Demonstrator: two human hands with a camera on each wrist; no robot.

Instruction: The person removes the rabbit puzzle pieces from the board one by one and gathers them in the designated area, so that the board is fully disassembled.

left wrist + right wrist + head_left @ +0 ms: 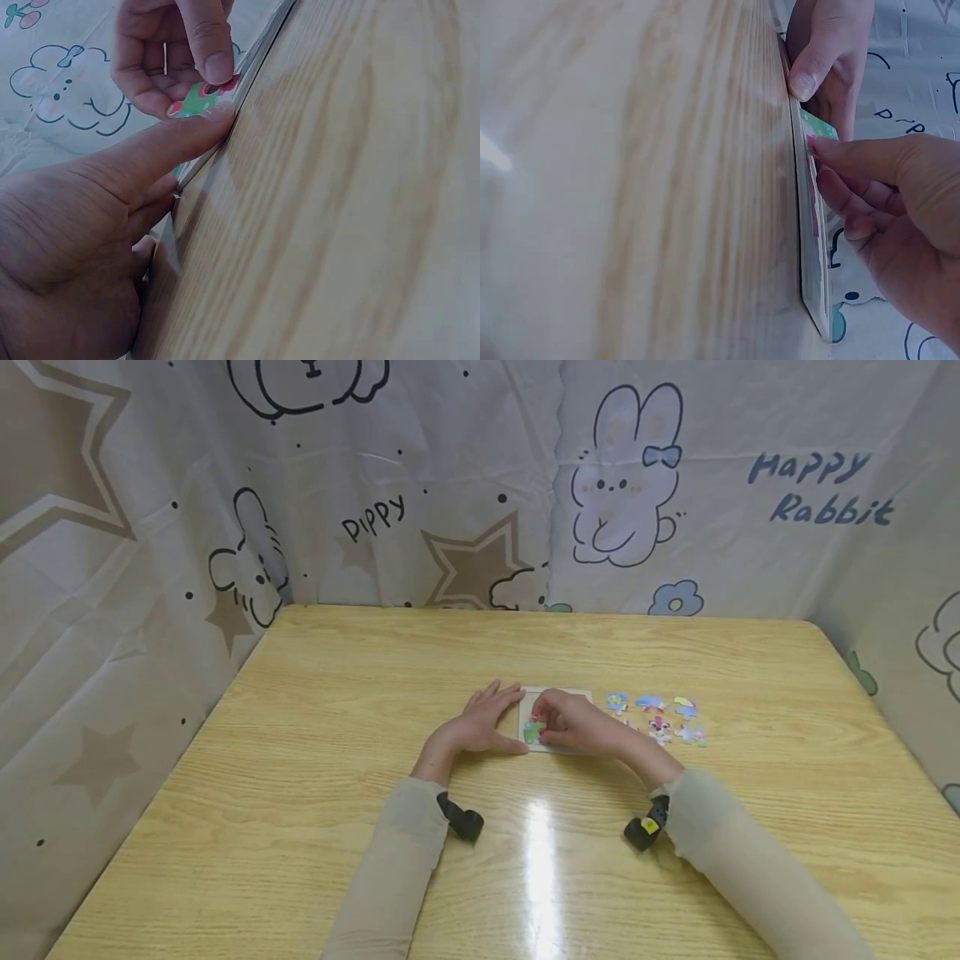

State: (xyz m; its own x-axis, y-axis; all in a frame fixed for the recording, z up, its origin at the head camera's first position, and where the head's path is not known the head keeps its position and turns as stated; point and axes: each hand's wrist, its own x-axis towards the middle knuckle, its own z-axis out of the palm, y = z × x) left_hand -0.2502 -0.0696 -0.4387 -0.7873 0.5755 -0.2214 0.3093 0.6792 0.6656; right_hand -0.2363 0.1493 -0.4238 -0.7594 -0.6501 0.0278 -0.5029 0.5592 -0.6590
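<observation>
A shallow puzzle tray (585, 692) with a pale rim lies flat on the table in the head view. My left hand (483, 722) rests at its left side, fingers spread, thumb on the near left corner and fingertips by the far left corner. My right hand (581, 723) is over the tray, its thumb and fingers pinching a pink-red puzzle piece (811, 144), mostly covered by the fingertips. Beside that piece, a green puzzle piece (533, 732) sits in the tray's near left part. The right hand hides much of the tray's inside.
Several loose puzzle pieces (659, 727) lie in rough rows right of the tray, some partly behind the right wrist. The wooden table (337, 693) reaches back to a printed cloth (480, 485). Each wrist wears a black camera.
</observation>
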